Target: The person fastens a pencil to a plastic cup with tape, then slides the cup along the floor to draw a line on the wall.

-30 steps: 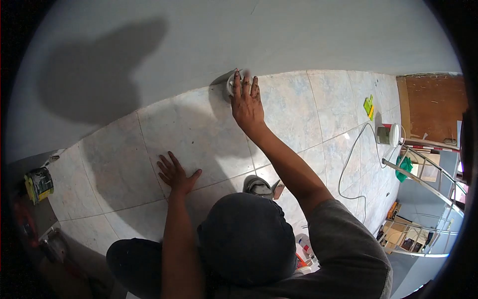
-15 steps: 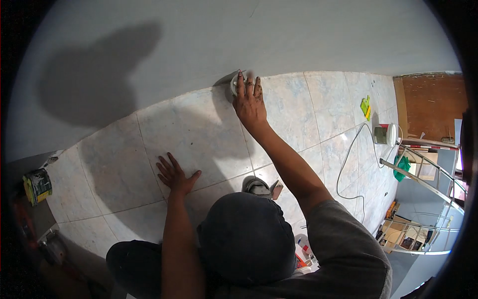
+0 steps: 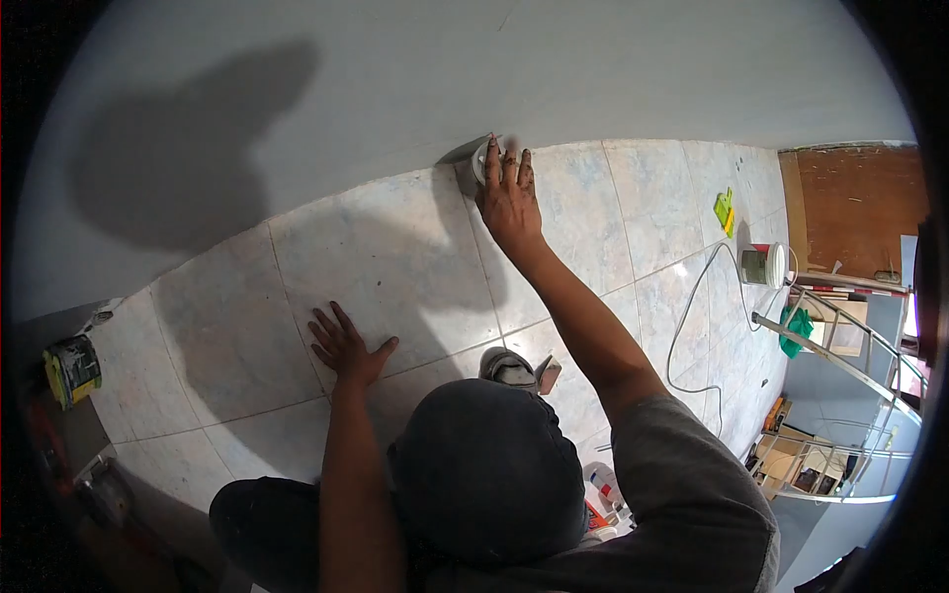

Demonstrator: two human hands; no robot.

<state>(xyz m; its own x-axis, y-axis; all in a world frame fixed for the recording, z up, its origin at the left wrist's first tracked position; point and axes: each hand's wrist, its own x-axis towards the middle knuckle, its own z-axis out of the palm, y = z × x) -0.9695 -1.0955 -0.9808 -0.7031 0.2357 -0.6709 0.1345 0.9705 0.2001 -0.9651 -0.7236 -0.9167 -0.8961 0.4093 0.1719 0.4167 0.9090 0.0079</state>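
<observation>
My left hand [image 3: 352,351] lies flat on the pale tiles [image 3: 386,272], fingers spread, holding nothing. Farther out, my right hand [image 3: 510,203] reaches to the line where the tiles meet the grey wall [image 3: 415,89]. Its dirt-smudged fingers press over a small whitish round thing [image 3: 480,163] at that edge. Most of this thing is hidden under the fingers, so its kind cannot be made out. Close below my right forearm is a dark round container [image 3: 510,368] with grey stuff in it, beside a small brownish block [image 3: 548,375].
A dark-capped head [image 3: 489,474] covers the lower middle. On the right are a yellow-green tool [image 3: 726,211], a white bucket [image 3: 764,265], a cable [image 3: 676,341] and a metal frame [image 3: 840,361]. At far left stands a yellow-and-black container [image 3: 72,372].
My right hand has slid a little to the right along the tile edge, with the whitish round thing under its fingers. My left hand stays in place.
</observation>
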